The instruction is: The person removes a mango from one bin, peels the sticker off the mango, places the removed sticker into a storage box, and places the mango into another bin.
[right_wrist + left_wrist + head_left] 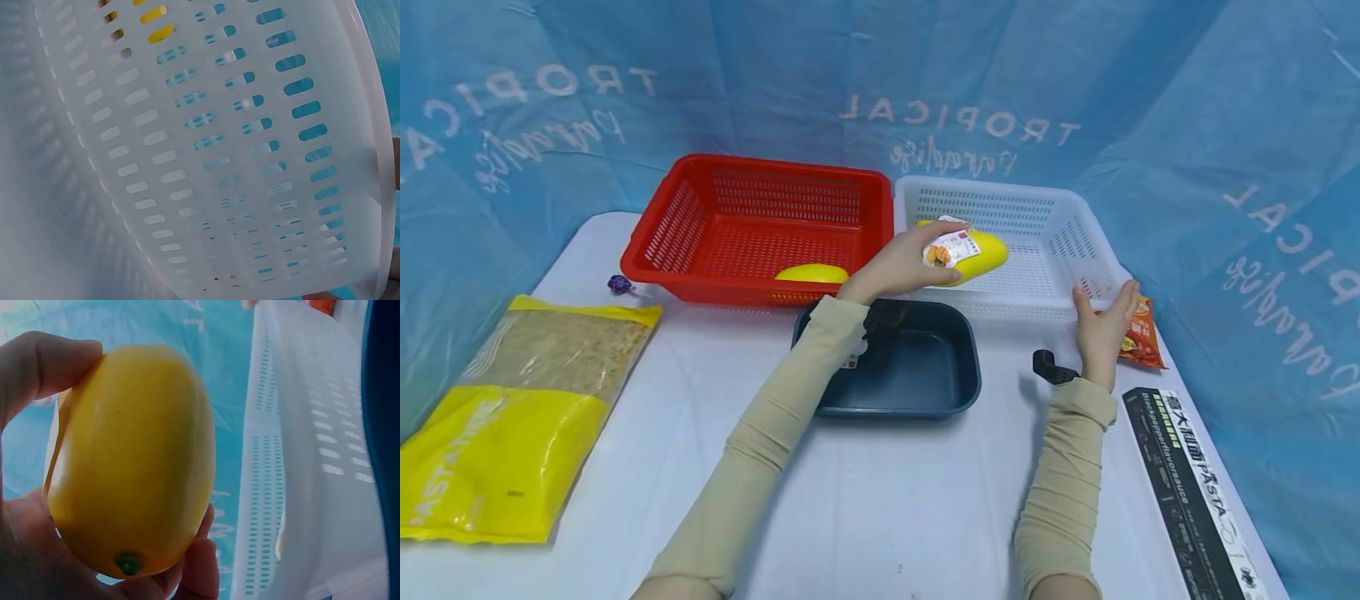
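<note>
My left hand (904,260) grips a yellow mango (988,257) with a white label, above the front of the white basket (1045,302). In the left wrist view, the mango (134,462) shows a green stem spot, with thumb and fingers around its sides. More yellow and another label show behind that hand; I cannot tell if they belong to a second fruit. My right hand (1102,333) rests at the white basket's front right corner, fingers reaching to the rim. The right wrist view shows the slotted basket wall (206,150); the hand is mostly out of frame there.
A red basket (760,292) holding a yellow fruit (814,273) adjoins the white one. In front sits a dark blue bin (917,412), partly behind my left arm. A pasta bag (505,450) and wrapped candy (620,284) lie left; an orange packet (1144,337) and pasta box (1187,483) right.
</note>
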### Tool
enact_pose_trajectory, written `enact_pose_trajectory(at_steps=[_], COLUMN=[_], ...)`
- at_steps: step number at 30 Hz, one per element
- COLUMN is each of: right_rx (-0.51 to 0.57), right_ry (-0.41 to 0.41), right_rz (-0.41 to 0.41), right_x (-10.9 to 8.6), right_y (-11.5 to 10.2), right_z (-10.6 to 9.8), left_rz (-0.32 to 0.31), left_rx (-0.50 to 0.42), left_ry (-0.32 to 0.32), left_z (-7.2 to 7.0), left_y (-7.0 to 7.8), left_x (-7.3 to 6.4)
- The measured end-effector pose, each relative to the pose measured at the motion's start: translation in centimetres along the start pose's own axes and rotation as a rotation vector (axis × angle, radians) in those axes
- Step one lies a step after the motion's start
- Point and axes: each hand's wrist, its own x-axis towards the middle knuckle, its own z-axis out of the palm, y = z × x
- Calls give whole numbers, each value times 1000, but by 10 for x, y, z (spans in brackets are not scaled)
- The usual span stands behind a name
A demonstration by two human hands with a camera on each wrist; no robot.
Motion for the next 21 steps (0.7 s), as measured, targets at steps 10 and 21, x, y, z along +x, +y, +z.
enact_pose_trajectory(at_steps=[10, 21], right_rx=[26, 34], right_ry=[-5, -5], right_rz=[28, 33], right_x=[-2, 0], right_y=[-2, -1], right_z=[0, 2], left_rz=[57, 182], left_rx=[71, 146], left_ry=[-26, -67], left_z=[0, 1], left_y=[1, 7], left_x=[-49, -99])
